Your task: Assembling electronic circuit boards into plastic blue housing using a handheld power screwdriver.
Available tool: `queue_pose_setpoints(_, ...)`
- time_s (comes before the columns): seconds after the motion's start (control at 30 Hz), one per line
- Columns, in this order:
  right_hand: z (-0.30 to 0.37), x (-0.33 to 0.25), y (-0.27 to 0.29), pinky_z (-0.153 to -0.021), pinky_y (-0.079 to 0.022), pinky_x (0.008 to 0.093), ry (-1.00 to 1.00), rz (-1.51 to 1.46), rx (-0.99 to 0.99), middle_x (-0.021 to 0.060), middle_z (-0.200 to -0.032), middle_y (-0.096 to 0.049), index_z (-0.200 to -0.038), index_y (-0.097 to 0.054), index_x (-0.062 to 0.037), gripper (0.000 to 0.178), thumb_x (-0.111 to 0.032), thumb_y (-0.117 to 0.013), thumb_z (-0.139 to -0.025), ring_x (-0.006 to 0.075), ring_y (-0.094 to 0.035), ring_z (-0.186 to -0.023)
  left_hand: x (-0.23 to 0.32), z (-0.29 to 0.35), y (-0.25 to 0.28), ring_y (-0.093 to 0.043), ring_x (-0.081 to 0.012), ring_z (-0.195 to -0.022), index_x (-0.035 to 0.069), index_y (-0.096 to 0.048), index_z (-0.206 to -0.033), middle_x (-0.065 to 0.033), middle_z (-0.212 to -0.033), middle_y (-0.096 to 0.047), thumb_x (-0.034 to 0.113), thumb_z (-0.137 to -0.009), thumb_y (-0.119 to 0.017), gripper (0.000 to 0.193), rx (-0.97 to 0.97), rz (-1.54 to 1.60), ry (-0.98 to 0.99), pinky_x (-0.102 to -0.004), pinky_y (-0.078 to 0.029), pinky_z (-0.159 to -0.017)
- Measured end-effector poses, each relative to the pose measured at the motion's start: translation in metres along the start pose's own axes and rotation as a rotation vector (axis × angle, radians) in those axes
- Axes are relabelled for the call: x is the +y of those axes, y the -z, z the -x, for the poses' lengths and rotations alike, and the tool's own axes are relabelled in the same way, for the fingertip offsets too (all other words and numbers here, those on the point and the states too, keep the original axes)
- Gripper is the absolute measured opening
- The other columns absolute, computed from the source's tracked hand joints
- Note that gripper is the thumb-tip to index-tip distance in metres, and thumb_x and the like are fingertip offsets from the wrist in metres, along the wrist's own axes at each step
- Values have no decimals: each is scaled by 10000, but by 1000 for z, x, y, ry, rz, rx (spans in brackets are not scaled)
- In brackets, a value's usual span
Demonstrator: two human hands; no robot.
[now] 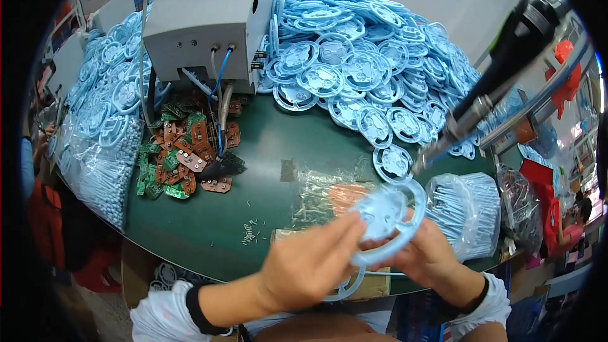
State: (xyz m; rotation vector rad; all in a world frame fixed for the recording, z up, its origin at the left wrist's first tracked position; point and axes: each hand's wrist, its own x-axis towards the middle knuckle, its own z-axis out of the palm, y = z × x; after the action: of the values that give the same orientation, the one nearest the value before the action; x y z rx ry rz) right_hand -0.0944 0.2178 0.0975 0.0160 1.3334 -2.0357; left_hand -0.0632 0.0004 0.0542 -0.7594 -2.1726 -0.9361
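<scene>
A light blue plastic toy steering wheel [380, 215], slightly blurred, is held tilted above the near edge of the bench. My right hand [434, 254] grips its rim from the right and below, with some fingers hidden behind it. My left hand [313, 258] is closed, its fingertips pressed against the left side of the wheel; what else they may hold is hidden. Beneath my hands, a second light blue wheel [345, 291] lies partly covered at the bench edge. Just beyond the held wheel, the tip of a hanging power screwdriver [481, 104] points down toward the bench.
A big heap of blue wheels [354, 66] covers the back right. A grey machine box [199, 31] stands behind circuit boards [190, 152]. Loose screws [251, 231] lie on the green bench [190, 234]. Bagged blue rods [465, 212] sit right, more [104, 168] far left.
</scene>
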Motion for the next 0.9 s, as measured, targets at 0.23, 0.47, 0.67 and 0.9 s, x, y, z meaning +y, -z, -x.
queue_pose_setpoints(0.23, 11, 19, -1, -961, -492, 350, 109, 167, -60, 124, -1313, -549, -1359, -481, -25, 659, -116, -773, -775, 218, -573, -1173, 39, 29, -8, -604, -190, -625, -16, -664, -1131, -163, -1208, -645, 190, -783, -731, 410, -58, 37, 58, -297, -514, -575)
queue_pose_setpoints(0.47, 12, 30, 10, -873, -480, 376, 642, 1349, -177, 139, -1264, -564, -1282, -579, -84, 640, -150, -791, -682, 287, -582, -1056, 10, 64, 14, -614, -264, -739, 25, -675, -1100, -81, -807, -571, 201, -818, -743, 340, -289, 36, 626, -344, -496, -616)
queue_pose_setpoints(0.67, 13, 45, 9, -805, -484, 377, 679, 1439, -214, 122, -1258, -555, -1265, -613, -118, 626, -146, -790, -665, 276, -586, -922, 11, 57, 7, -658, -141, -895, -9, -640, -1226, -78, -1042, -685, 137, -907, -690, 354, -168, 1331, 1232, -258, -533, -792)
queue_pose_setpoints(0.9, 20, 43, 0, -765, -478, 363, 755, 1480, -249, 133, -1248, -557, -1252, -634, -137, 623, -104, -790, -650, 240, -603, -868, 9, 68, 7, -639, -126, -979, -10, -641, -1225, -88, -1138, -663, 66, -911, -675, 325, -265, 1603, 1253, -240, -525, -862)
